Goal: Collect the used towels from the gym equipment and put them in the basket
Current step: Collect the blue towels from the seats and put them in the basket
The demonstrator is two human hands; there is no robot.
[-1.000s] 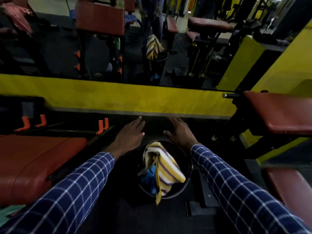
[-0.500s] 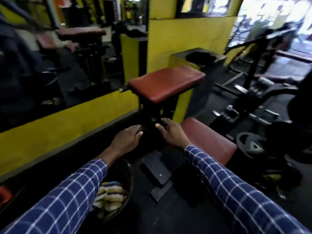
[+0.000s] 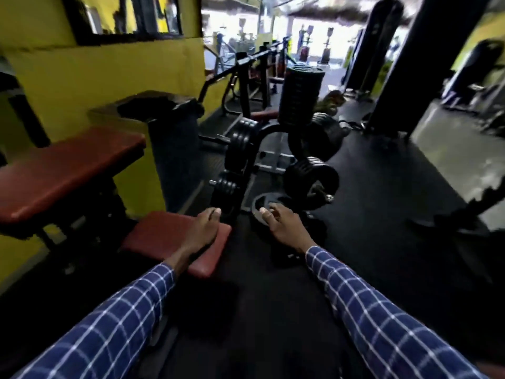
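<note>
While both checked blue sleeves reach forward, the left hand (image 3: 202, 233) hovers over a small red padded seat (image 3: 164, 236), fingers loosely extended and empty; the right hand (image 3: 284, 227) (also empty, fingers spread) hangs before black weight plates (image 3: 310, 180). No towel or basket shows.

Both hands reach forward empty, fingers loose: left hand (image 3: 200, 231) over a red seat pad (image 3: 161, 236), right hand (image 3: 284, 228) near a floor weight plate (image 3: 258, 205).
</note>
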